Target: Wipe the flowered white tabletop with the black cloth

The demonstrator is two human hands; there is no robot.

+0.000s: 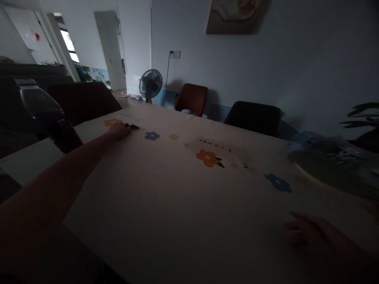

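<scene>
My left hand (pixel 119 131) rests on the pale tablecloth (pixel 166 205) at the far left, over a printed orange flower (pixel 111 122). Its fingers lie low on the cloth beside a dark leaf shape, and no held object shows in them. Closer to me on the right, my right hand (pixel 314 232) is over the cloth, fingers stretched out and slightly apart, with nothing in them; it is dim and a little blurred. A clear plastic bottle (pixel 44 104) with dark contents appears beyond my left forearm, leaning in view.
A round green item (pixel 328 163) with clear plastic over it lies at the table's right side, near a leafy plant (pixel 363 114). Beyond the table are a brown chair (pixel 192 98), a black chair (pixel 253 117) and a fan (pixel 151 83). The room is dim.
</scene>
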